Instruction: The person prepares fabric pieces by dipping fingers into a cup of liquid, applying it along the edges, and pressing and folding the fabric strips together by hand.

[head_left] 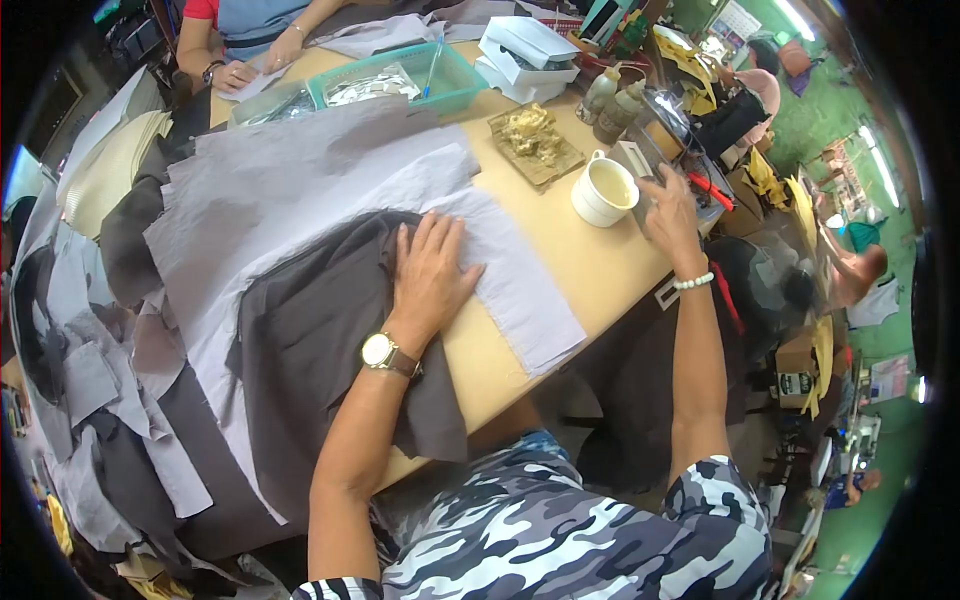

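Note:
My left hand (430, 270) lies flat with its fingers spread, on the edge of a dark grey cloth (310, 320). Beneath that cloth is a light grey sheet of fabric (240, 200) with ragged edges, spread over the wooden table (520, 230). Over at the table's right edge, my right hand (668, 208) is beside a white cup (604, 192) with pale yellow contents. Its index finger and thumb are apart near a small box-like object (636, 160), and nothing shows in its grip.
A board with yellowish lumps (536, 148), a teal tray (462, 82), white boxes (525, 55) and bottles (600, 92) stand toward the back. A co-worker's hands (236, 76) are at the far left. Fabric pieces (100, 370) hang along the left side.

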{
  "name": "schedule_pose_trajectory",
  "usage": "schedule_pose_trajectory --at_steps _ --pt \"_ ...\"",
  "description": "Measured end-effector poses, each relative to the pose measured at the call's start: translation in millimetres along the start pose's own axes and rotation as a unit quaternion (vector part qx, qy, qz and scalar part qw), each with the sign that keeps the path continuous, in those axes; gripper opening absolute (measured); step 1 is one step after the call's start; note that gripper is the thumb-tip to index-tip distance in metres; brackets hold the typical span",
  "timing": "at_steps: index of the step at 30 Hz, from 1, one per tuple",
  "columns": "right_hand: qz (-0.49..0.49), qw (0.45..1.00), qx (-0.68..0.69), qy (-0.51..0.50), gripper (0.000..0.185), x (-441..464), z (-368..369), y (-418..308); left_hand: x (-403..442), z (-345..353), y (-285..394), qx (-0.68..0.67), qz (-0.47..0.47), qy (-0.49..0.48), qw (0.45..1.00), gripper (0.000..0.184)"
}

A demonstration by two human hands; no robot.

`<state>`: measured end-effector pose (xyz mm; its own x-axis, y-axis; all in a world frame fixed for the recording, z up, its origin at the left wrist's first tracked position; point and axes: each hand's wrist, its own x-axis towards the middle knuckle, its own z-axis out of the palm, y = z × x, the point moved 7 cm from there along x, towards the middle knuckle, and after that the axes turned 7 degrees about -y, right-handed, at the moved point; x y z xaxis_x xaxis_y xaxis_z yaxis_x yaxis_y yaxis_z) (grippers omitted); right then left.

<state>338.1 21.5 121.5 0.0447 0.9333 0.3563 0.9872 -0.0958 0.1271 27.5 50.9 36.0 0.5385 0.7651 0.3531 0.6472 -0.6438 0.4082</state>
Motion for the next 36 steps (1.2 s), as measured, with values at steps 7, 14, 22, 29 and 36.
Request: schedule_pose_trajectory --at_steps 7,14,22,29,36 --pt "0.047 0.995 -0.025 -0.079 0.042 -3.6 21.4 -9.9 -2.3 -9.5 -3.4 -0.014 -0.034 0.026 0.999 0.083" --pt "0.065 0.997 0.001 0.041 0.04 -4.8 -2.3 -7.9 -3.6 -24.6 -5.0 -0.034 -0.022 0.106 0.994 0.061" --pt "0.029 0.999 -0.028 0.013 0.034 -25.0 -3.2 -20.8 0.9 -41.7 -4.1 0.001 -0.017 0.126 0.992 0.036" --pt "-0.142 0.965 0.218 0.028 0.033 -4.2 -49.3 -109.4 0.2 -32.1 -18.6 0.03 -0.028 0.099 0.994 0.035" --pt "-0.185 0.8 0.534 -0.204 0.038 1.2 25.9 -213.0 -0.2 -27.2 -20.7 0.026 -0.024 0.073 0.997 0.026"
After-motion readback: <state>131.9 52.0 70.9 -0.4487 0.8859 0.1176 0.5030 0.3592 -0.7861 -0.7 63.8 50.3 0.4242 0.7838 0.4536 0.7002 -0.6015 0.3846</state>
